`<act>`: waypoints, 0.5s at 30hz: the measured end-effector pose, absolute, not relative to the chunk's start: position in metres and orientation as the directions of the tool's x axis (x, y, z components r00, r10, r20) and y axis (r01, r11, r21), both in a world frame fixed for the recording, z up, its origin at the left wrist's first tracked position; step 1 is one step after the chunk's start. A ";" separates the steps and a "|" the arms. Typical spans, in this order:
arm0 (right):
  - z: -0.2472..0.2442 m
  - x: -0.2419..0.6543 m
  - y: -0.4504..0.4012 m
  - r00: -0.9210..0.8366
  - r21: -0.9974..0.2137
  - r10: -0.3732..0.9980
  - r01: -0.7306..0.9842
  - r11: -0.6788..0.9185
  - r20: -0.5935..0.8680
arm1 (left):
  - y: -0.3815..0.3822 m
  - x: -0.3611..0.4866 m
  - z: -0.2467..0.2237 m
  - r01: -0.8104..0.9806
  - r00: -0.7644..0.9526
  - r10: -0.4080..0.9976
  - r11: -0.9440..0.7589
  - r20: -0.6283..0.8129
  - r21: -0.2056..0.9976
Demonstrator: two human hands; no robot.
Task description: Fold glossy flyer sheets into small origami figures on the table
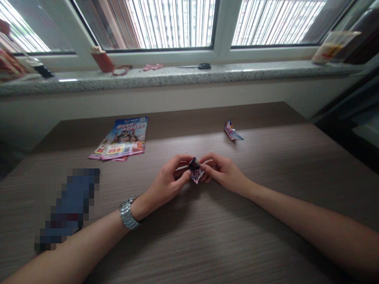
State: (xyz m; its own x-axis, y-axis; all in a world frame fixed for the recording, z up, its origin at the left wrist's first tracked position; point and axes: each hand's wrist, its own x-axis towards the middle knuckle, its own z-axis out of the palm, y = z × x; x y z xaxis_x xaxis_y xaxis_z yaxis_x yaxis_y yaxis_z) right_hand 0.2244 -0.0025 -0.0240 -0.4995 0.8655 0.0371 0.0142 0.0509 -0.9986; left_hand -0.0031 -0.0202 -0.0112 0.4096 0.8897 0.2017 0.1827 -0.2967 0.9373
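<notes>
Just above the middle of the table, my left hand and my right hand pinch a small folded piece of printed paper between them. The paper is dark with a pink and white pattern, and its lower corner points down toward me. My left thumb and fingers grip its left side, while the right thumb and fingers close on its right edge. Parts of the paper are covered by the fingers. A silver metal watch circles my left wrist. Farther back to the right, a folded paper shape in similar print rests on the table.
A stack of colourful flyers lies at the back left of the wooden table. A blurred-out dark blue oblong object is beside my left forearm. On the stone windowsill are scissors, a red container and a plastic cup.
</notes>
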 end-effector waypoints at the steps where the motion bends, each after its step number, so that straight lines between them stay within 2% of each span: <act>1: -0.024 0.225 -0.003 -0.499 -0.999 0.866 0.016 0.051 0.037 | -0.020 -0.003 -0.011 0.183 0.410 0.888 -0.302 0.206 0.936; 9: -0.024 0.225 -0.003 -0.490 -0.997 0.870 0.014 0.072 0.056 | -0.020 -0.004 -0.010 0.225 0.414 0.877 -0.359 0.245 0.906; 15: -0.028 0.226 -0.002 -0.522 -0.996 0.851 0.009 0.083 0.066 | -0.020 -0.005 -0.011 0.182 0.439 0.867 -0.344 0.236 0.921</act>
State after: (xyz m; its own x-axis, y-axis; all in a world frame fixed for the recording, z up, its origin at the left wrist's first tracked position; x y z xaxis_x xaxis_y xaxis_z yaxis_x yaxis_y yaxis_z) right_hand 0.2259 -0.0024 -0.0276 -0.5217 0.8505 0.0664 0.0088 0.0832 -0.9965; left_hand -0.0054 -0.0204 -0.0105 0.4389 0.8668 0.2365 0.1822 -0.3436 0.9213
